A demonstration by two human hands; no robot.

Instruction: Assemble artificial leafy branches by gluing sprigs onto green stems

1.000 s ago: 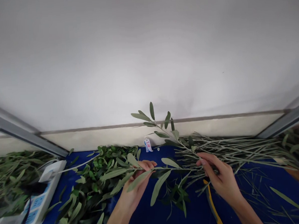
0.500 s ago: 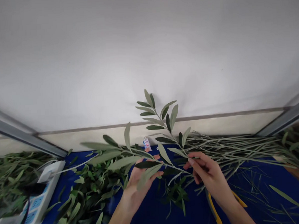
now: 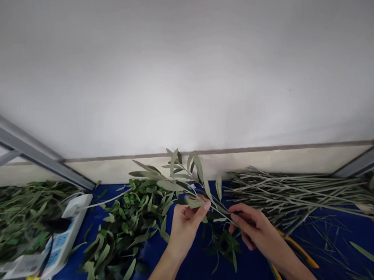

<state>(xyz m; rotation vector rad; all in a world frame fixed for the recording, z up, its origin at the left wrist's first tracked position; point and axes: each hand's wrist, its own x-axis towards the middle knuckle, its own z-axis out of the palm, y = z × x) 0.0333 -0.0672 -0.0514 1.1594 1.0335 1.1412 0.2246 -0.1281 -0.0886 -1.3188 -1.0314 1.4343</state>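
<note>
Between my hands is a leafy olive branch with long grey-green leaves, its tips leaning up and to the left. My left hand pinches it partway along, thumb against the fingers. Farther down, near the stem's lower end, my right hand grips it between thumb and fingertips. Just left of my left hand lies a heap of plucked leaves. A small bunch of leaves rests on the blue surface below the branch. Yellow-handled cutters lie partly hidden under my right forearm.
Bare stems are piled at the back right. A white power strip with cables lies at left, beside more leafy branches. A white wall rises behind the blue table, with grey metal posts at both sides.
My left hand has gone from spread fingers under the branch to a pinch on it. The branch has come lower and its two sprigs are drawn together. My right hand keeps its grip.
</note>
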